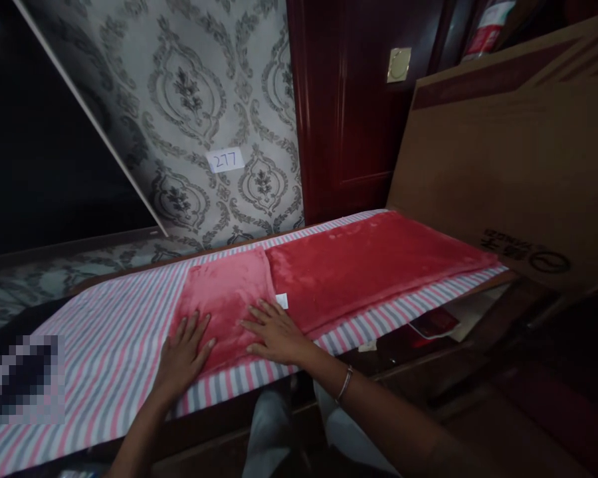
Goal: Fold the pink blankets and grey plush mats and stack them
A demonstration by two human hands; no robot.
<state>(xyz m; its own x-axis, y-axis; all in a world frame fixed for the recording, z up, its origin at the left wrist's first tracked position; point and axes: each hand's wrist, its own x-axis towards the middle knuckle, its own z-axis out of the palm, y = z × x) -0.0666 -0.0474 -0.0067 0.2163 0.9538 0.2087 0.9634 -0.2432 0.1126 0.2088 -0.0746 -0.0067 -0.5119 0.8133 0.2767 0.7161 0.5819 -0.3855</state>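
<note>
A plush red blanket [349, 265] lies in a long strip on a striped cloth [114, 338]. Its left end is folded over into a lighter pinkish flap [229, 279], and a small white tag [282, 301] shows at the flap's right edge. My left hand [183, 352] rests flat at the flap's left side near the fold, fingers spread. On the flap's right part, just below the tag, my right hand [274, 332] lies with its fingers stretched out. Neither hand grips anything.
A large cardboard box [503, 153] stands at the right end of the table. Behind are a patterned wall with a paper [225, 159] marked 277 and a dark red door panel [359, 99]. A dark screen [54, 146] leans in at the left.
</note>
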